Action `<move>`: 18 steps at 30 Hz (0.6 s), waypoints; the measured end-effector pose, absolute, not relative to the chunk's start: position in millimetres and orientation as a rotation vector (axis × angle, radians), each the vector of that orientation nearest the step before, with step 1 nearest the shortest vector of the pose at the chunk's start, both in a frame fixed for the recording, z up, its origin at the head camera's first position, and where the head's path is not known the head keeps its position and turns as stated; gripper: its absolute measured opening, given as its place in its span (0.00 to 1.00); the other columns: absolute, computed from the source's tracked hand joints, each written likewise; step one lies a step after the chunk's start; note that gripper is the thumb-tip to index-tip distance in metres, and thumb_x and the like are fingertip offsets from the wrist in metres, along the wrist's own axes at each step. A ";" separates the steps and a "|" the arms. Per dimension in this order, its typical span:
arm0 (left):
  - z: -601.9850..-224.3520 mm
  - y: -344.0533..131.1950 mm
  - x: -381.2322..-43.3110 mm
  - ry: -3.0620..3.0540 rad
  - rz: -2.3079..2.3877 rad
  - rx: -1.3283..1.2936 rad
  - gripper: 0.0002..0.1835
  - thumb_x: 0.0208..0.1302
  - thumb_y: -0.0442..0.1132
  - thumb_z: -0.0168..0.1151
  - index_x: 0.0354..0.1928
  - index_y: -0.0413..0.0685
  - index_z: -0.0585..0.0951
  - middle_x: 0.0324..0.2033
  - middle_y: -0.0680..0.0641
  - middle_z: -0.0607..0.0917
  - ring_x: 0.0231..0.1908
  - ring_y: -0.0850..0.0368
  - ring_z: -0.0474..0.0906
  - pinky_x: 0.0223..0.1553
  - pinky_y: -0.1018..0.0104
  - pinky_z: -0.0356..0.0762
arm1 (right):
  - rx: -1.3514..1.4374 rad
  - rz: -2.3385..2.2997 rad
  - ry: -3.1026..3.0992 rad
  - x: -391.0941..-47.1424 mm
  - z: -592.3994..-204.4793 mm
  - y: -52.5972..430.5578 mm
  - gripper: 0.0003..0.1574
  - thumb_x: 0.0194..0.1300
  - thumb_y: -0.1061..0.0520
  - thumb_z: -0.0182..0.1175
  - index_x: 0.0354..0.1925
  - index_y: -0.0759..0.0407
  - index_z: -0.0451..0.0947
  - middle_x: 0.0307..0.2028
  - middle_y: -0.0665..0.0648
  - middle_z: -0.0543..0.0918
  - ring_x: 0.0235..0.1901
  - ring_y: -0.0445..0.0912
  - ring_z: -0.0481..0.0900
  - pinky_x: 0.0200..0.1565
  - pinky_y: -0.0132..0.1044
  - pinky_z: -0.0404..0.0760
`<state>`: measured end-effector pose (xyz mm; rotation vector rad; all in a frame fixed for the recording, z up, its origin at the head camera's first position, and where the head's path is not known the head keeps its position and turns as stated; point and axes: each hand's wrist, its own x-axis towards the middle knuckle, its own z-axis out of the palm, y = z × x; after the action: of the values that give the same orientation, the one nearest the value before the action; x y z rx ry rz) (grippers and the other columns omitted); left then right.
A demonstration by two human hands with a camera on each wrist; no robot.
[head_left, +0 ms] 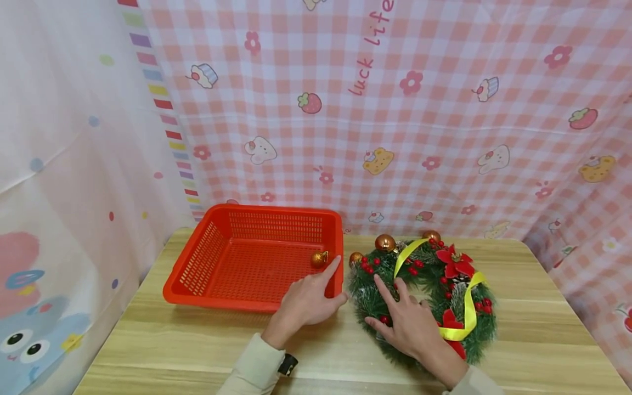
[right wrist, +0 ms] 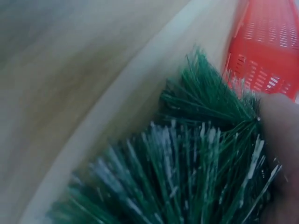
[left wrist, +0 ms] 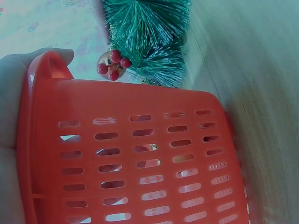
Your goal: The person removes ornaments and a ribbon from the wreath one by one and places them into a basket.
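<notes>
My left hand rests at the near right corner of a red plastic basket, index finger stretched along the right rim and thumb extended toward the wreath. In the left wrist view part of the hand lies along the basket's rim. A small orange-gold bauble lies inside, by the index finger. My right hand lies spread on the left part of a green Christmas wreath, index finger and thumb extended. The right wrist view shows frosted needles close up, beside part of the hand.
The wreath carries red poinsettias, red berries and a yellow ribbon. Baubles, one of them copper-coloured, sit at its far edge. The wooden table ends at a pink checked curtain; a white curtain hangs at left.
</notes>
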<state>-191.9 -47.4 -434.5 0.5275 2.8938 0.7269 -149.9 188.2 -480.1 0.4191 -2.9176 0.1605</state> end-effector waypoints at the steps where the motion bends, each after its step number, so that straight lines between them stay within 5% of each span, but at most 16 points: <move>1: -434.6 -47.2 -191.8 2.891 0.730 0.527 0.43 0.64 0.64 0.56 0.78 0.69 0.53 0.17 0.51 0.73 0.20 0.57 0.70 0.26 0.62 0.68 | 0.449 0.163 -2.915 -149.3 -480.3 189.9 0.56 0.59 0.25 0.60 0.77 0.41 0.54 0.63 0.68 0.69 0.32 0.58 0.83 0.39 0.63 0.79; 6: -434.1 -46.6 -191.2 2.886 0.733 0.523 0.43 0.64 0.63 0.56 0.78 0.68 0.53 0.18 0.52 0.73 0.20 0.57 0.70 0.25 0.62 0.67 | 0.609 0.185 -2.909 -145.9 -480.4 199.8 0.59 0.58 0.26 0.63 0.78 0.40 0.50 0.64 0.66 0.69 0.42 0.60 0.84 0.44 0.65 0.78; 18: -433.7 -45.5 -191.0 2.886 0.718 0.516 0.43 0.65 0.64 0.56 0.78 0.68 0.52 0.17 0.51 0.71 0.18 0.57 0.66 0.22 0.63 0.63 | 0.962 0.142 -2.772 -139.6 -481.4 232.4 0.58 0.57 0.24 0.62 0.77 0.40 0.54 0.64 0.59 0.72 0.43 0.53 0.85 0.46 0.58 0.80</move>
<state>-191.0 -45.5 -433.7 0.5157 2.8859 0.7181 -139.6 232.4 -481.4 0.9620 -2.7720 0.1425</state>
